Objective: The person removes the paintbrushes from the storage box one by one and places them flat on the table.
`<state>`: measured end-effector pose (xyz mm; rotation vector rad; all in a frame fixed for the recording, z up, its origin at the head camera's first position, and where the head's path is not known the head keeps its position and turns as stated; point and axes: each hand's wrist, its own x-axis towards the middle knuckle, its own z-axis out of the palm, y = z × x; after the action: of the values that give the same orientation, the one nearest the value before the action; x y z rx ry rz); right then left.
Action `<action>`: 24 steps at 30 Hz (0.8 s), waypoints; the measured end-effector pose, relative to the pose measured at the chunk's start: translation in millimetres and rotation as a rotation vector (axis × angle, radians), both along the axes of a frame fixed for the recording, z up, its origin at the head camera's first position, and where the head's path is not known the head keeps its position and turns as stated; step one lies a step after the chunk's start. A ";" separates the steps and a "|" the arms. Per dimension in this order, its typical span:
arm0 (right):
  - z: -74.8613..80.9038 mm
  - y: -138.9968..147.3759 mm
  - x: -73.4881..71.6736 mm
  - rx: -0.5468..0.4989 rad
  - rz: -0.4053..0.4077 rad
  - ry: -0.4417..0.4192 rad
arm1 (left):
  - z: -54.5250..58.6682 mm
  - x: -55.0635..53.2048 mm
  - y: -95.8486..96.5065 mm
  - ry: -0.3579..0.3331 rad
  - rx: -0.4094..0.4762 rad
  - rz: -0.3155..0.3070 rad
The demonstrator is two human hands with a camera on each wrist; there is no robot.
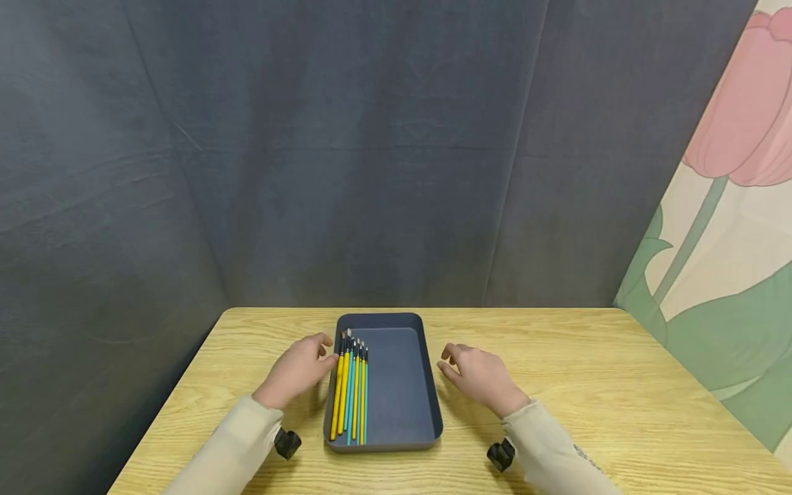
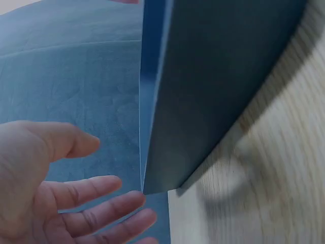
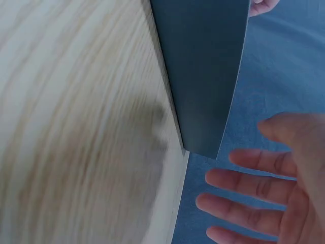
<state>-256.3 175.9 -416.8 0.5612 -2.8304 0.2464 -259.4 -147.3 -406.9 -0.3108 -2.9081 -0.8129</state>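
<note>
A dark grey rectangular tray lies on the wooden table. Along its left side rests a row of several paintbrushes, with yellow and teal handles toward the near edge and bristles toward the far end. My left hand is at the tray's left wall, its thumb by the rim and its fingers loosely bent. On the other side my right hand hovers a little apart from the right wall, fingers relaxed. Both wrist views show the tray's outer wall beside spread fingers that hold nothing.
The light wooden table extends to both sides of the tray. Behind it hangs a dark grey cloth. At the right is a wall panel with a painted pink tulip. A small black device sits at the left wrist, another at the right.
</note>
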 end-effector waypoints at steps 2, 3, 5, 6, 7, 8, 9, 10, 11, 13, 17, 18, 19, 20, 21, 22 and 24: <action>-0.5 0.9 -0.5 -0.001 -0.001 -0.010 | 0.6 -0.6 -1.1 -0.039 0.043 -0.001; -0.7 1.4 -0.5 -0.005 0.001 -0.012 | 1.2 -0.7 -1.5 -0.061 0.071 0.000; -1.1 2.0 -0.8 -0.013 0.003 -0.014 | 1.2 -1.1 -2.4 -0.103 0.126 0.002; -1.1 2.3 -0.8 -0.015 0.005 -0.012 | 0.9 -1.3 -2.9 -0.121 0.153 0.004; -1.2 2.5 -0.7 -0.018 0.007 -0.012 | 0.4 -1.5 -3.4 -0.135 0.178 0.007; -1.3 2.7 -0.5 -0.020 0.008 -0.012 | -0.1 -1.7 -3.8 -0.147 0.203 0.015; -1.2 2.8 -0.4 -0.021 0.009 -0.010 | -0.7 -1.7 -4.1 -0.160 0.233 0.021; -1.1 2.7 -0.5 -0.021 0.009 -0.009 | -1.8 -1.9 -4.7 -0.171 0.261 0.029; -1.0 2.6 -0.4 -0.022 0.011 -0.008 | -2.9 -2.1 -5.0 -0.185 0.296 0.038; -1.0 2.5 -0.3 -0.021 0.012 -0.007 | -4.7 -1.8 -5.1 -0.219 0.381 0.052; -1.1 2.3 -0.2 -0.020 0.010 -0.009 | -8.1 0.1 -3.4 -0.308 0.575 0.080; -1.0 2.3 -0.1 -0.020 0.010 -0.010 | -8.8 0.9 -2.7 -0.326 0.611 0.086; -0.9 2.2 0.2 -0.020 0.010 -0.012 | -9.4 1.7 -1.9 -0.338 0.640 0.093; -0.8 2.2 0.5 -0.023 0.009 -0.014 | -10.2 2.4 -1.2 -0.348 0.660 0.101; -0.6 2.1 0.7 -0.024 0.009 -0.016 | -11.0 2.9 -0.5 -0.357 0.681 0.106; -0.5 2.1 1.0 -0.024 0.009 -0.017 | -11.7 3.5 0.1 -0.365 0.693 0.110; -0.1 2.0 1.1 -0.025 0.009 -0.016 | -12.7 4.7 1.1 -0.376 0.707 0.116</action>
<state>-255.2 177.9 -416.9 0.5698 -2.8368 0.2890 -254.6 -146.2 -419.6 0.0891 -2.6520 -1.9517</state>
